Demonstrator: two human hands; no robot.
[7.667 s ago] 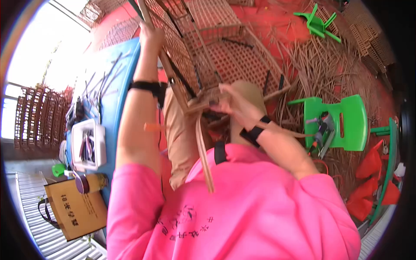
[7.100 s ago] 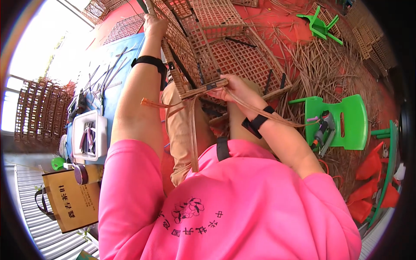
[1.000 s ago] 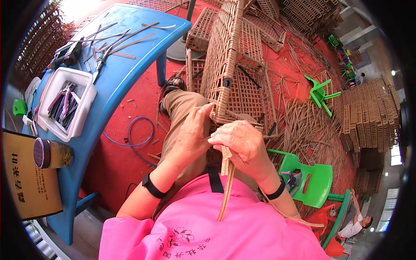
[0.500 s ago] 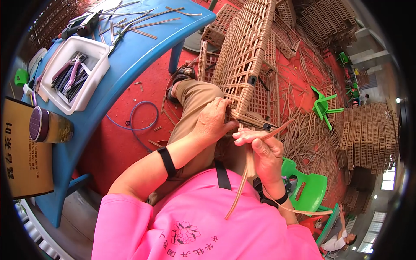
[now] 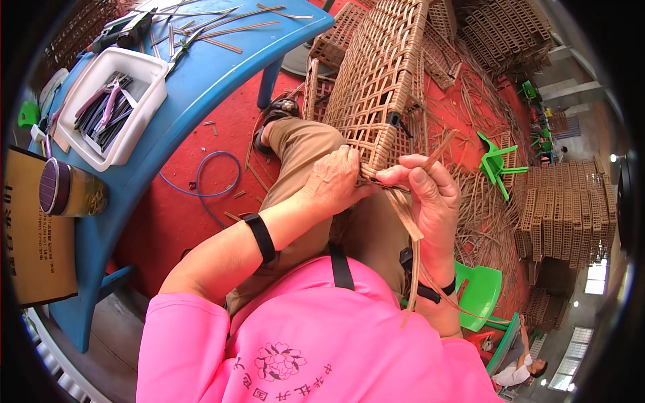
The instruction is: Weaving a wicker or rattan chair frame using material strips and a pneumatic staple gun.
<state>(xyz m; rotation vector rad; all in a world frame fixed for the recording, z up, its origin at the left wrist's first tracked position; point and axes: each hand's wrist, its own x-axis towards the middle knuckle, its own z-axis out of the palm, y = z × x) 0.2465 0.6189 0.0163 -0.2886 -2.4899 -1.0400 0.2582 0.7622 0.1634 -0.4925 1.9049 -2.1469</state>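
A tan wicker piece (image 5: 379, 80) with an open weave leans across my lap, its lower corner between my hands. My left hand (image 5: 329, 178) is closed on that corner's edge; the fingers lie over the weave and the thumb points right along the bottom. Just right of the corner, my right hand (image 5: 433, 201) pinches a flat brown weaving strip, with thumb and forefinger close to the frame. Several loose strip ends (image 5: 411, 235) hang below the corner, beside my right palm and wrist. The strip's far end sticks up past my right fingers. Part of the grip is hidden behind the fingers.
On the left, a blue table (image 5: 144, 158) carries a white bin (image 5: 114, 161) of tools, a lidded jar (image 5: 84, 191), a power drill and cut strips. A green stool (image 5: 497, 164), heaped strips (image 5: 484, 215) and stacked wicker panels (image 5: 568, 208) stand at right. Another person (image 5: 521, 369) is far right.
My right hand has moved right and up, turning its fingers to the corner. The hanging strips have swung right with it. My left hand stays on the wicker edge.
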